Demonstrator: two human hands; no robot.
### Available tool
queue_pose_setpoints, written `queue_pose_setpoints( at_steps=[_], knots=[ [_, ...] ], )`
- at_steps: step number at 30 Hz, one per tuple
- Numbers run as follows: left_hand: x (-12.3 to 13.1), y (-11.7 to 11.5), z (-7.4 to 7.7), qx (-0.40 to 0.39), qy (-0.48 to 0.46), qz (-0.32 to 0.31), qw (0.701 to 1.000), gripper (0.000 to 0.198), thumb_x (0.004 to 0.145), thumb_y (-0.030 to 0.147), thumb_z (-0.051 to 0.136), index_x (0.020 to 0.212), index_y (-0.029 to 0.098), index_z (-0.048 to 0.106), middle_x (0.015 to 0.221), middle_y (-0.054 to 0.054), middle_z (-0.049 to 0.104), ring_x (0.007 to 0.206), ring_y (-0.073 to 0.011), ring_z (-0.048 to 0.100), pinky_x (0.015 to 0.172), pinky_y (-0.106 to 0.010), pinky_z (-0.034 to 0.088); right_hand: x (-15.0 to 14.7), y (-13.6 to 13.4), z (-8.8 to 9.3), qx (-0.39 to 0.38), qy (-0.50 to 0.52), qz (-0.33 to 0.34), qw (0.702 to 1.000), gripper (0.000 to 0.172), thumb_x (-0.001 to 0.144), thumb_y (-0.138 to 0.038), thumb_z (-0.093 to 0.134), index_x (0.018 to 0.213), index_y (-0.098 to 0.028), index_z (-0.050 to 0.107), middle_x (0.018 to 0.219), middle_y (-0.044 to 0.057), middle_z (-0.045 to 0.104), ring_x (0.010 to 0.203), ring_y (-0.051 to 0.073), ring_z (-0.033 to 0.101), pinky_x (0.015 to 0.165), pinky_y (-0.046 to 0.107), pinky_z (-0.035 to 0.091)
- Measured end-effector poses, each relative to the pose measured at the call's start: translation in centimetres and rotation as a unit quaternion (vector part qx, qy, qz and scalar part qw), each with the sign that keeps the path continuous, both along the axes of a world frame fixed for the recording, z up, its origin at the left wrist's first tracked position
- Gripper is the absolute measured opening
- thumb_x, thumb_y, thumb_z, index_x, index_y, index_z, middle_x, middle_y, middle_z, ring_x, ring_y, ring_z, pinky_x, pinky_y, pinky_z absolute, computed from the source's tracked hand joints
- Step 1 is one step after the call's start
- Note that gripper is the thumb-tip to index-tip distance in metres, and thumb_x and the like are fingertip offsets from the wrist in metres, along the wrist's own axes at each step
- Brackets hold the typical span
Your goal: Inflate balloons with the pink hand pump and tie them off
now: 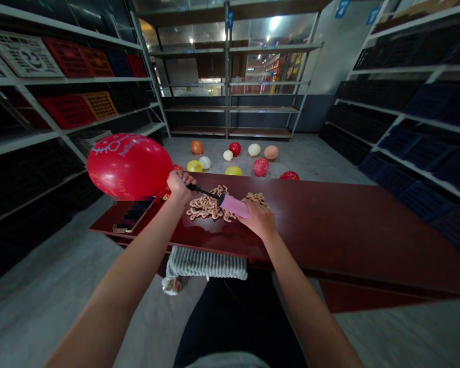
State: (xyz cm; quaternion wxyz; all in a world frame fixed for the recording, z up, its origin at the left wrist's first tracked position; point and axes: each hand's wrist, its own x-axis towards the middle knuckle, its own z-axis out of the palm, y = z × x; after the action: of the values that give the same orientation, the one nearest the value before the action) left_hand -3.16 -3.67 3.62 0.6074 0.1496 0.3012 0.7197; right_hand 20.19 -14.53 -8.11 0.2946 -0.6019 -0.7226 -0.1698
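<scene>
A large inflated red balloon (128, 164) with printed lettering stands out to the left of my left hand (181, 185). That hand is closed where the balloon's neck meets the black end of a hand balloon pump; the neck itself is hidden by my fingers. My right hand (259, 219) is wrapped round the pink barrel of the balloon pump (234, 205). A black rod (205, 191) runs between the two hands. Beneath the pump, a heap of tan, twisted long balloons (207, 207) lies on the dark red table (329, 220), and more lie beyond my right hand.
A phone-like device (138, 212) lies at the table's left end. Inflated balloons, among them a red one (260, 167) and an orange one (197, 147), rest on the floor past the table. A grey ribbed cloth (209, 263) hangs below the front edge. Shelves with crates (71, 110) flank both sides.
</scene>
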Motion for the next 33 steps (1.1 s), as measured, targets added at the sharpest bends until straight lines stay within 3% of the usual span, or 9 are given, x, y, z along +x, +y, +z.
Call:
queue_pose_setpoints(
  at_steps=[5, 8, 11, 15, 18, 21, 26, 29, 33],
  knots=[
    [-3.4, -0.2, 2.7, 0.017, 0.003, 0.021, 1.0, 0.033, 0.085, 0.015, 0.039, 0.059, 0.019, 0.02, 0.044, 0.007, 0.017, 0.032, -0.0081, 0.019, 0.038, -0.024, 0.022, 0.0, 0.2, -0.3, 0.015, 0.003, 0.009, 1.0, 0.036, 0.082, -0.042, 0.069, 0.11, -0.021, 0.066, 0.1, 0.007, 0.075, 0.09, 0.022, 0.071, 0.078, 0.029, 0.048],
    [-3.4, -0.4, 4.9, 0.048, 0.022, 0.023, 0.998, 0.036, 0.091, 0.019, 0.039, 0.059, 0.02, 0.02, 0.044, 0.007, 0.017, 0.032, -0.0081, 0.019, 0.038, -0.024, 0.022, 0.0, 0.4, -0.4, 0.011, 0.027, 0.014, 0.999, 0.036, 0.083, -0.044, 0.068, 0.11, -0.019, 0.065, 0.102, 0.008, 0.074, 0.091, 0.022, 0.071, 0.08, 0.03, 0.049],
    [-1.3, -0.7, 7.4, 0.093, 0.045, 0.013, 0.995, 0.041, 0.096, 0.023, 0.04, 0.06, 0.021, 0.021, 0.045, 0.006, 0.018, 0.033, -0.0086, 0.019, 0.038, -0.024, 0.021, 0.2, 0.6, -0.5, 0.014, 0.065, 0.006, 0.998, 0.041, 0.083, -0.045, 0.069, 0.113, -0.018, 0.064, 0.108, 0.01, 0.074, 0.095, 0.023, 0.07, 0.083, 0.031, 0.051],
    [3.6, -1.2, 10.7, 0.135, 0.08, -0.007, 0.988, 0.043, 0.099, 0.024, 0.04, 0.061, 0.021, 0.022, 0.044, 0.006, 0.017, 0.035, -0.0094, 0.017, 0.038, -0.024, 0.018, 0.7, 0.6, -0.6, 0.014, 0.109, -0.022, 0.994, 0.048, 0.083, -0.049, 0.068, 0.118, -0.017, 0.061, 0.108, 0.012, 0.074, 0.09, 0.024, 0.072, 0.078, 0.033, 0.052],
    [7.6, -0.8, 12.0, 0.15, 0.097, -0.033, 0.983, 0.042, 0.1, 0.024, 0.04, 0.061, 0.022, 0.025, 0.045, 0.005, 0.018, 0.035, -0.0088, 0.017, 0.039, -0.024, 0.019, 1.0, 0.7, -0.7, 0.021, 0.144, -0.061, 0.987, 0.049, 0.085, -0.054, 0.064, 0.116, -0.016, 0.062, 0.103, 0.012, 0.075, 0.084, 0.026, 0.073, 0.071, 0.033, 0.052],
    [11.5, -0.2, 11.1, 0.134, 0.089, -0.056, 0.985, 0.042, 0.101, 0.028, 0.046, 0.063, 0.021, 0.03, 0.047, 0.006, 0.02, 0.035, -0.007, 0.02, 0.04, -0.022, 0.02, 1.2, 0.8, -0.8, 0.033, 0.175, -0.094, 0.98, 0.05, 0.085, -0.058, 0.061, 0.112, -0.016, 0.062, 0.099, 0.013, 0.076, 0.081, 0.028, 0.073, 0.067, 0.033, 0.05],
    [16.3, -0.4, 6.0, 0.113, 0.16, -0.083, 0.977, 0.045, 0.1, 0.021, 0.04, 0.057, 0.021, 0.028, 0.042, 0.005, 0.022, 0.029, -0.0084, 0.025, 0.036, -0.023, 0.018, 1.2, 0.7, -0.7, 0.037, 0.197, -0.137, 0.97, 0.049, 0.085, -0.058, 0.061, 0.11, -0.016, 0.063, 0.091, 0.012, 0.076, 0.077, 0.028, 0.072, 0.062, 0.031, 0.047],
    [16.8, -1.0, 3.9, 0.09, 0.154, -0.092, 0.98, 0.045, 0.099, 0.022, 0.04, 0.056, 0.021, 0.029, 0.041, 0.005, 0.022, 0.029, -0.0091, 0.025, 0.035, -0.024, 0.018, 1.1, 0.6, -0.6, 0.033, 0.186, -0.142, 0.972, 0.048, 0.085, -0.057, 0.062, 0.112, -0.016, 0.063, 0.093, 0.011, 0.076, 0.078, 0.027, 0.072, 0.063, 0.031, 0.047],
    [14.6, -1.2, 3.4, 0.066, 0.126, -0.084, 0.986, 0.042, 0.098, 0.019, 0.037, 0.057, 0.021, 0.027, 0.042, 0.005, 0.021, 0.03, -0.0097, 0.023, 0.037, -0.026, 0.018, 0.9, 0.5, -0.4, 0.027, 0.158, -0.124, 0.979, 0.049, 0.083, -0.055, 0.065, 0.115, -0.017, 0.063, 0.098, 0.01, 0.076, 0.081, 0.026, 0.072, 0.066, 0.03, 0.047]
  ],
)
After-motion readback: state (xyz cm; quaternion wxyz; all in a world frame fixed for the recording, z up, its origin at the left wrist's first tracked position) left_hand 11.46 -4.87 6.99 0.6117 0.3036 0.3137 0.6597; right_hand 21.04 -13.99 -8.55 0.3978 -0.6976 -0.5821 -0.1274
